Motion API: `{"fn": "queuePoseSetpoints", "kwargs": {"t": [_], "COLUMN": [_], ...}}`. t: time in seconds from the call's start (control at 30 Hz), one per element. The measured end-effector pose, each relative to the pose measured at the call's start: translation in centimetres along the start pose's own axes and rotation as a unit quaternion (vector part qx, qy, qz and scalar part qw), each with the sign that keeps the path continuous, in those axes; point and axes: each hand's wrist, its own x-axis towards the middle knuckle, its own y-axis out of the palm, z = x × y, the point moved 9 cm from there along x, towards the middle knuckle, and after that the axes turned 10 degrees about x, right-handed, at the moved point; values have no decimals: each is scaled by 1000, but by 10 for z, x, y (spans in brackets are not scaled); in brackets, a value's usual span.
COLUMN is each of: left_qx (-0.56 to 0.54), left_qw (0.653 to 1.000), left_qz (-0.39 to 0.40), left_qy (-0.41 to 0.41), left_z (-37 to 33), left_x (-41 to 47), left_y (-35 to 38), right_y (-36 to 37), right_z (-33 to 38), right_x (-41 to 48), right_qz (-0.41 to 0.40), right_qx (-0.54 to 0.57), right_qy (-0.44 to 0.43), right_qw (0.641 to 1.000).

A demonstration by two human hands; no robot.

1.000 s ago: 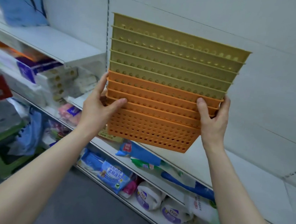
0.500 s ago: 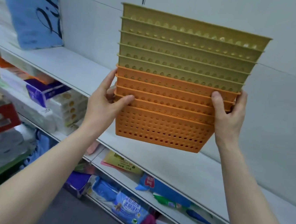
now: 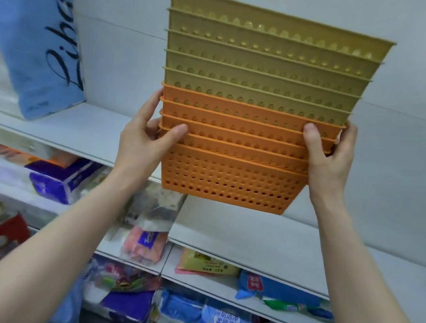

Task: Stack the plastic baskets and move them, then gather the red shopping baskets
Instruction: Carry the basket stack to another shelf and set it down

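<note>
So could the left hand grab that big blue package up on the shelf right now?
Probably not right away. The left hand is clamped on the nested basket stack, sharing its weight with the right hand. The blue package stands unobstructed on the shelf just left, though.

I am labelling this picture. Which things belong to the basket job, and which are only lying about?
Job: stack of baskets, left hand, right hand.
Lying about: blue bag, purple tissue pack, shelf, blue packets.
</note>
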Motion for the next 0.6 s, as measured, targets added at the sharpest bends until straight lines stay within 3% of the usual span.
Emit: {"fn": "queuePoseSetpoints", "kwargs": {"t": [0.27,0.6], "left_qx": [-19,82], "left_qw": [1000,996], "left_qz": [-20,-29], "left_qy": [-13,-23], "left_z": [65,155], "left_x": [72,137], "left_y": [-78,-165], "right_y": [132,278], "right_z": [-34,-84], "right_x": [1,-16], "right_qz": [27,132], "right_qx": [24,2], "right_qy": [29,90], "right_qw": [999,987]}}
